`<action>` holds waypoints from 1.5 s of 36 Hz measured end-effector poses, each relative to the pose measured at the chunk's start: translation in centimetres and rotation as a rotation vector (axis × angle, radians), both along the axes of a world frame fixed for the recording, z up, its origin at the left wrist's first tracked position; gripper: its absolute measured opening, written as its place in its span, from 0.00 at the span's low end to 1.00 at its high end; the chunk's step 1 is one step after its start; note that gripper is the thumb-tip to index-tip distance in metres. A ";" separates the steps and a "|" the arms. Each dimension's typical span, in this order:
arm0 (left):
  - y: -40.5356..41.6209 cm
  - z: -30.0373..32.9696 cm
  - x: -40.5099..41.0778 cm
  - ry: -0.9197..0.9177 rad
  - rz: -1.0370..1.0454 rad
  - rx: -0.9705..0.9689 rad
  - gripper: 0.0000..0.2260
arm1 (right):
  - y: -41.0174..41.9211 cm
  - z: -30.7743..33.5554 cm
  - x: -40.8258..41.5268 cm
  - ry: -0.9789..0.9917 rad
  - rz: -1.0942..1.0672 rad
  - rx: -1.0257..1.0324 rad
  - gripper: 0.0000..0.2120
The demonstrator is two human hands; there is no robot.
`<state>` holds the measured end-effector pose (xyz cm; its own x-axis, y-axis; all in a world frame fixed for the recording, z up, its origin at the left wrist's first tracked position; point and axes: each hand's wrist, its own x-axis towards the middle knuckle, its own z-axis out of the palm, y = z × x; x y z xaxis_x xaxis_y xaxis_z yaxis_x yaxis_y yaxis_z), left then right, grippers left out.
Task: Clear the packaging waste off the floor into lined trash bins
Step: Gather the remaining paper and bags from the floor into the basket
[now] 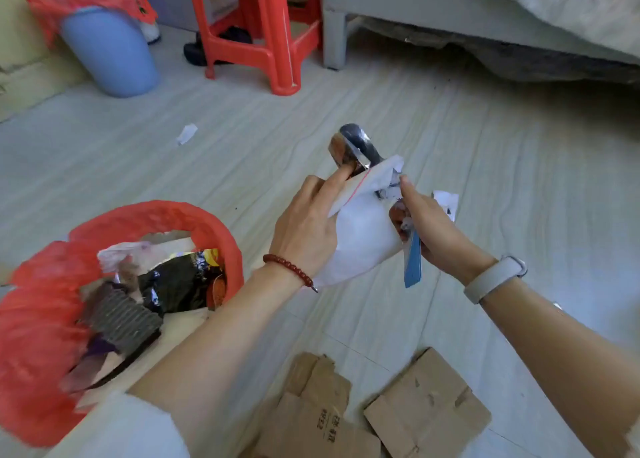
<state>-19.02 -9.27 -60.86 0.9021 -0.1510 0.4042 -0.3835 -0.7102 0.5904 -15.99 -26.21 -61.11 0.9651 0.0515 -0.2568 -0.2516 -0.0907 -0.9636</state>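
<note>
Gripping a crumpled white plastic bag (363,229), the left hand (304,229) curls round it. The right hand (433,229) probably pinches paper scraps. The red-lined bin (207,222) lies left, nearer the left hand.

Pale wood-grain floor (485,152) is observed. On it are noted flattened cardboard (426,412), a white paper scrap (187,134), two red-lined bins (110,52) (41,319) and a red stool (263,41).

The floor (450,118) was smooth, pale tile with a faint wavy grain. The bag (363,229) was thin, white, slightly glossy plastic, the wrapper (353,142) shiny foil. The cardboard (429,405) was matt brown and rough-edged. The bin liner (41,336) was crinkled red plastic film, the stool (277,52) glossy red moulded plastic.
</note>
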 end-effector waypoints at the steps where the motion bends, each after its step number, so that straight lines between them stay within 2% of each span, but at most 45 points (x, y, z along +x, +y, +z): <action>1: 1.2 0.9 0.0 0.007 0.010 -0.008 0.30 | 0.8 1.0 0.0 -0.049 0.032 0.008 0.20; 5: 7.2 4.2 -1.1 0.036 0.014 -0.052 0.26 | 5.0 3.3 -0.1 -0.189 0.104 -0.016 0.17; 9: 12.2 7.0 -3.5 0.109 -0.016 -0.234 0.23 | 9.5 4.1 -0.5 -0.240 0.136 -0.019 0.16; 11: 14.6 7.5 -4.5 0.179 -0.008 -0.199 0.22 | 11.4 4.4 -0.8 -0.257 0.153 -0.021 0.15; 13: 17.4 7.0 -5.2 0.269 0.043 -0.018 0.22 | 13.1 4.6 -1.0 -0.276 0.172 -0.049 0.15; 16: 20.8 4.5 -6.3 0.407 0.125 0.495 0.24 | 15.2 4.5 -1.1 -0.342 0.212 -0.117 0.14; 17: 21.5 3.5 -6.6 0.448 0.137 0.610 0.25 | 15.9 4.3 -1.2 -0.384 0.230 -0.170 0.14; 19: 21.9 1.5 -7.5 0.457 0.086 0.718 0.26 | 17.1 3.8 -1.6 -0.482 0.287 -0.317 0.14; 22: 21.9 -1.7 -8.4 0.343 -0.070 0.901 0.25 | 19.2 2.7 -2.3 -0.626 0.392 -0.493 0.14; 23: 21.7 -2.4 -8.5 0.358 -0.092 0.932 0.25 | 20.0 2.1 -2.4 -0.665 0.426 -0.549 0.15; 26: 21.2 -3.8 -8.8 0.458 -0.084 0.928 0.19 | 21.8 0.1 -2.5 -0.765 0.569 -0.757 0.20; 27: 21.3 -4.2 -9.0 0.483 -0.054 0.891 0.24 | 22.3 -0.5 -2.5 -0.785 0.618 -0.847 0.20; 29: 21.6 -3.9 -9.3 0.465 0.006 0.841 0.39 | 23.0 -1.0 -2.7 -0.786 0.695 -1.007 0.20; 30: 21.7 -3.3 -9.7 0.437 0.021 0.819 0.42 | 23.4 -1.2 -2.8 -0.781 0.728 -1.045 0.20; 33: 22.7 -1.3 -10.9 0.335 0.064 0.803 0.44 | 24.1 -1.6 -3.7 -0.768 0.777 -1.037 0.26; 35: 24.1 -0.3 -11.6 0.395 0.107 0.852 0.53 | 24.4 -1.9 -4.3 -0.752 0.785 -0.996 0.33; 37: 25.7 0.1 -12.2 0.418 0.185 0.812 0.56 | 24.6 -1.9 -4.9 -0.740 0.807 -0.990 0.35; 39: 26.9 0.3 -12.7 0.455 0.255 0.759 0.55 | 25.0 -1.8 -5.6 -0.706 0.859 -0.978 0.37; 41: 27.7 -0.1 -13.2 0.539 0.314 0.723 0.50 | 25.4 -2.4 -6.5 -0.724 0.928 -0.990 0.36; 44: 28.7 -2.1 -13.5 0.662 0.386 0.637 0.44 | 26.4 -4.0 -7.6 -0.774 1.062 -1.109 0.37; 46: 28.9 -3.3 -13.5 0.613 0.406 0.646 0.41 | 26.6 -5.2 -7.5 -0.695 1.158 -1.180 0.38; 50: 28.2 -4.2 -12.9 0.445 0.457 0.700 0.29 | 27.2 -6.9 -6.2 -0.538 1.288 -1.241 0.37; 54: 27.8 -4.5 -12.5 0.406 0.516 0.649 0.24 | 28.6 -8.7 -5.5 -0.482 1.362 -1.336 0.36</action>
